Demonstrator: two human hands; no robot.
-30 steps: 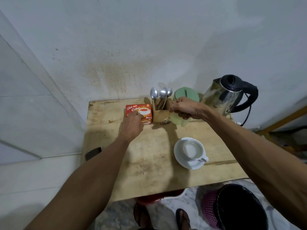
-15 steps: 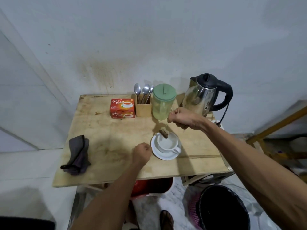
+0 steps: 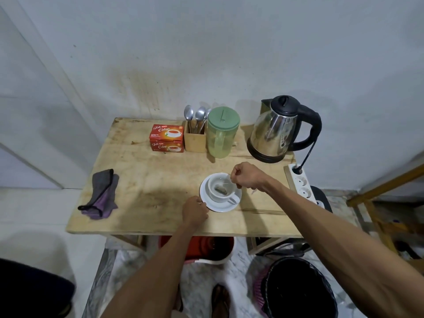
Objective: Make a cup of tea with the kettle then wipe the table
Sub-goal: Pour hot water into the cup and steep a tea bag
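Pale, stained wall stood behind a worn wooden bench (image 3: 142,180) pushed up against it. Along the far edge ran a row of things: a red tea box (image 3: 167,138), a small wooden holder (image 3: 194,141) with spoons (image 3: 197,115) standing in it, a green-lidded plastic jug (image 3: 222,131) just beside the holder, and a steel kettle (image 3: 274,130) with a black lid and handle toward the far right corner. Its black cord ran down to a white power strip (image 3: 302,182) lying off the right edge.

Near the front edge, right of the middle, a white cup (image 3: 221,189) sat on a white saucer (image 3: 220,207). A tea bag (image 3: 220,189) lay inside the cup, with no liquid that I could make out. The right hand (image 3: 246,176) hovered at the cup's far right rim, its fingers pinched together on what looked like the bag's string, though the string itself was too fine to follow with certainty. The left hand (image 3: 195,211) was curled at the saucer's near left rim, fingertips touching its edge; whether it truly gripped the saucer I could not tell.

A grey and purple cloth (image 3: 102,193) lay crumpled near the left edge, well apart from the cup. Below the bench stood a red bucket (image 3: 206,249) and a dark bin (image 3: 298,288) on the marbled floor.
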